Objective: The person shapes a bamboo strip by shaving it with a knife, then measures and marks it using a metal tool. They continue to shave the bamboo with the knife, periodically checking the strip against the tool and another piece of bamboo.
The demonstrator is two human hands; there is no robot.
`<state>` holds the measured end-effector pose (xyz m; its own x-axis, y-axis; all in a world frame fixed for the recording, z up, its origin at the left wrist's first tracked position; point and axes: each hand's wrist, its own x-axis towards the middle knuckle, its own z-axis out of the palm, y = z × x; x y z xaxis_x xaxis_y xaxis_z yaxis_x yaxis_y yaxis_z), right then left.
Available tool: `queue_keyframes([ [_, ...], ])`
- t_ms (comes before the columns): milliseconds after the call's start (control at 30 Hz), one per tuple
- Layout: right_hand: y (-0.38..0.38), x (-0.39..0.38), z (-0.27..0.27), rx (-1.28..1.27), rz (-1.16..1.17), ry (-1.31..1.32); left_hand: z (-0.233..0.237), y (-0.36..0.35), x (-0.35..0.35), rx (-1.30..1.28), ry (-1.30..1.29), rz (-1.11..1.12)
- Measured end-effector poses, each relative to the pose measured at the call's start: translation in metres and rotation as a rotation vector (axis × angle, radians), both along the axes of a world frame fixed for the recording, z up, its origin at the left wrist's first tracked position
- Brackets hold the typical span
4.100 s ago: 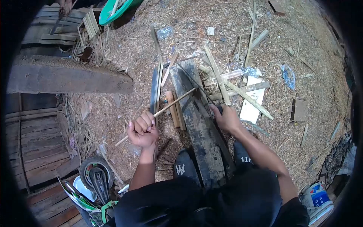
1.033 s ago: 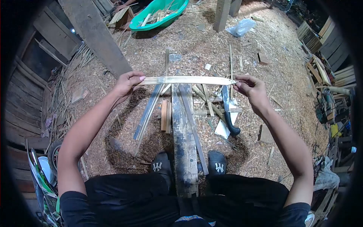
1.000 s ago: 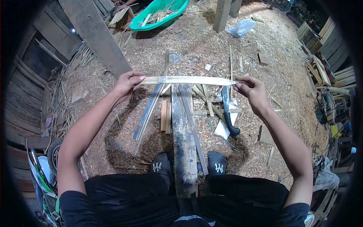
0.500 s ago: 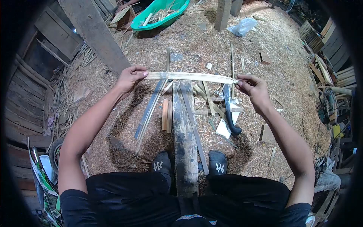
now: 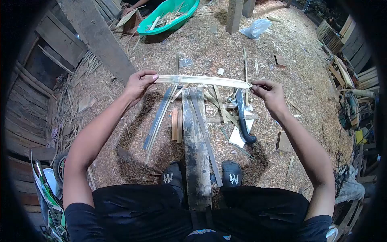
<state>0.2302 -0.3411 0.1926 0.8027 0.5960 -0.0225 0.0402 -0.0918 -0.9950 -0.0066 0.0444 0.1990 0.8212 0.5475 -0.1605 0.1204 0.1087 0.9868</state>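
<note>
A pale bamboo strip (image 5: 203, 81) stretches level between my two hands, above the far end of a worn wooden plank (image 5: 192, 137). My left hand (image 5: 139, 85) is closed on its left end, thumb on the near face. At the narrowed right end, my right hand (image 5: 269, 93) pinches the tip between thumb and fingers. Below it on the ground lies a dark curved-handled tool (image 5: 243, 117), its upper end near the strip. A thin slat (image 5: 206, 141) rests lengthwise along the plank.
Several strips (image 5: 158, 121) and two short wood blocks (image 5: 174, 123) lie left of the plank. A green tub (image 5: 169, 26) of wood scraps stands at the back, near another person's hand (image 5: 128, 10). A slanting post (image 5: 96, 38) rises at left; a plastic bag (image 5: 256, 29) lies at back right.
The view has shifted slightly. Both hands keep hold of the bamboo strip in nearly the same position.
</note>
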Motion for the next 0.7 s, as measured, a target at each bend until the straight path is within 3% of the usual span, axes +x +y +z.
queue_keyframes([
  [267, 0.000, 0.002, -0.003, -0.052, 0.025, -0.078, 0.000, -0.001, -0.003, 0.181, 0.055, -0.036],
  [333, 0.000, 0.004, -0.003, -0.038, 0.022, -0.071, 0.000, 0.001, -0.004, 0.531, 0.085, -0.177],
  [433, -0.002, 0.004, -0.004, -0.082, 0.009, -0.131, -0.003, -0.002, -0.003, 0.610, 0.047, -0.238],
  [700, -0.001, -0.007, 0.004, -0.221, 0.074, -0.398, 0.003, -0.008, -0.001, 0.460, 0.059, -0.230],
])
